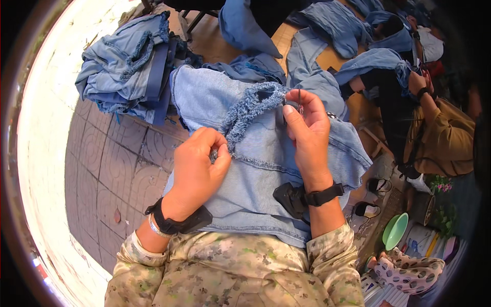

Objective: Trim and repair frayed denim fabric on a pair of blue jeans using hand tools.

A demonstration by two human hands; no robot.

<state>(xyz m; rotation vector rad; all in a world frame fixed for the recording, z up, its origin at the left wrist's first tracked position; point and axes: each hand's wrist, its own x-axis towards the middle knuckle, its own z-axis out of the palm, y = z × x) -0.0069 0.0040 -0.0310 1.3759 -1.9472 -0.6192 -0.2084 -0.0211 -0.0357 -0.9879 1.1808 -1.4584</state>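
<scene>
A light blue denim garment [255, 189] lies spread across my lap, with a thick frayed seam [239, 123] running over it. My left hand [202, 158] is closed, pinching the lower end of that frayed seam between thumb and fingers. At the seam's upper end, beside a small dark gap in the fringe, my right hand [309, 130] is closed around a slim dark metal tool [299, 102] that resembles thread snips. Its fingertips touch the frayed edge; most of the tool is hidden behind them. Both wrists carry black straps.
At the left stands a folded stack of denim [123, 66] on patterned paving [110, 174]. More denim pieces [332, 25] lie across the far side. On the right, a person in a brown garment [445, 138] handles denim. A green bowl [395, 231] and shoes [367, 210] are lower right.
</scene>
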